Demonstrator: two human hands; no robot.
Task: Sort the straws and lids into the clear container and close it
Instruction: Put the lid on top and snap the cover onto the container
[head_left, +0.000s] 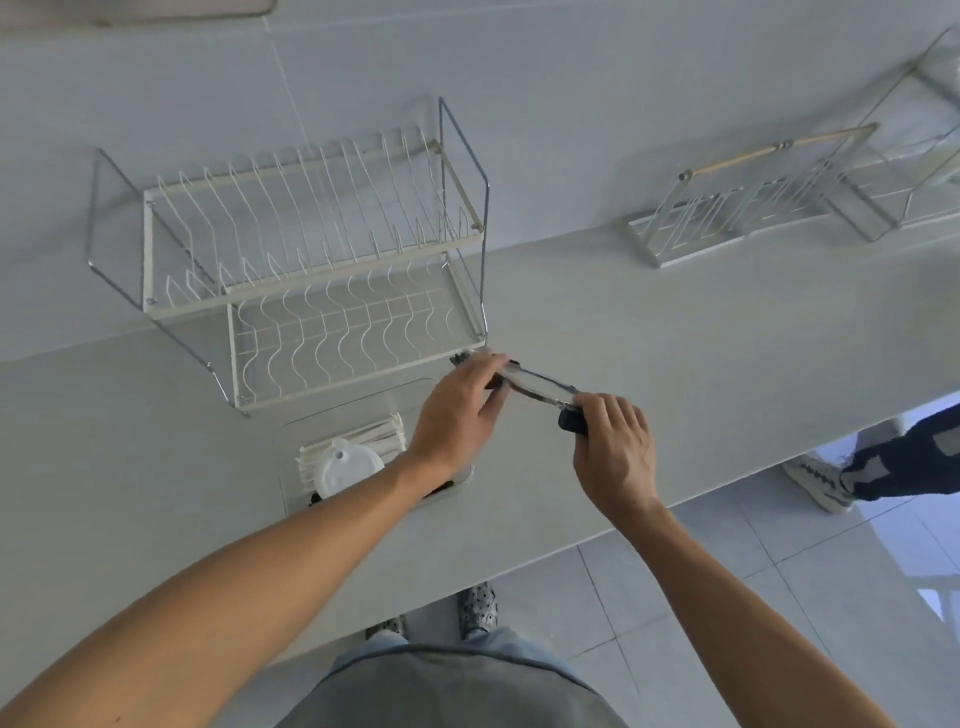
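Head view: a pale grey tabletop (675, 374) is seen against a white wall, above a tiled floor. A two-tier wire dish rack (311, 270) stands at the back. The clear container (363, 415) lies just before it, white wrapped straws (379, 439) and a round white lid (345, 470) inside. The container's clear cover (535, 387), with black clips, is gripped tilted above the tabletop by the left hand (457, 415) and right hand (613, 447), near the front edge.
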